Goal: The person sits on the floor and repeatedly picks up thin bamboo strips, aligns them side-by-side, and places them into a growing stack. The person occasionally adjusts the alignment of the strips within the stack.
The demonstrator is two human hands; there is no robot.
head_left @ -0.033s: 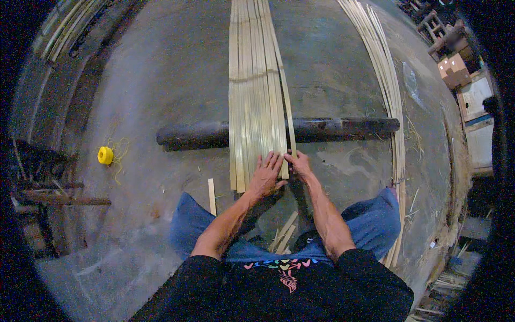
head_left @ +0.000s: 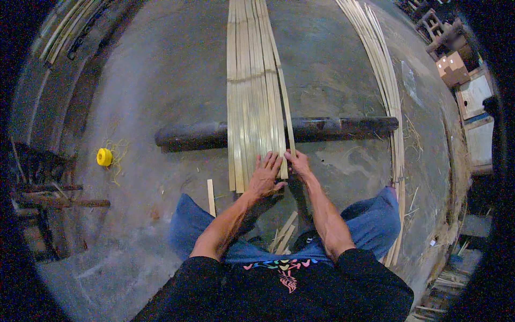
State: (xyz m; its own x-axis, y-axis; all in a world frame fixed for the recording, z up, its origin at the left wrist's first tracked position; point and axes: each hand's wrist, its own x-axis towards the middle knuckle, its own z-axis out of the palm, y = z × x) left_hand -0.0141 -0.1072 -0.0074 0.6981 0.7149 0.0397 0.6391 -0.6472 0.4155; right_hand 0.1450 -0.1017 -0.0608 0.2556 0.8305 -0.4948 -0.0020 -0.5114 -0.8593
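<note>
A row of long, pale bamboo strips (head_left: 252, 107) lies side by side, running away from me across a dark round bar (head_left: 343, 129). My left hand (head_left: 264, 178) rests flat on the near ends of the row, its fingers stretched out. Just to its right, my right hand (head_left: 298, 163) pinches the near end of a single bamboo strip (head_left: 286, 110) between thumb and fingers. This strip sits at the row's right edge, with a narrow dark gap beside it near the bar. The fingertips of my right hand are partly hidden.
More long strips (head_left: 394, 107) lie along the right, past the bar's end. Short offcuts (head_left: 284, 236) are between my legs, and another short piece (head_left: 211, 197) is by my left knee. A yellow twine roll (head_left: 104, 156) sits at left; cardboard boxes (head_left: 452, 68) stand far right.
</note>
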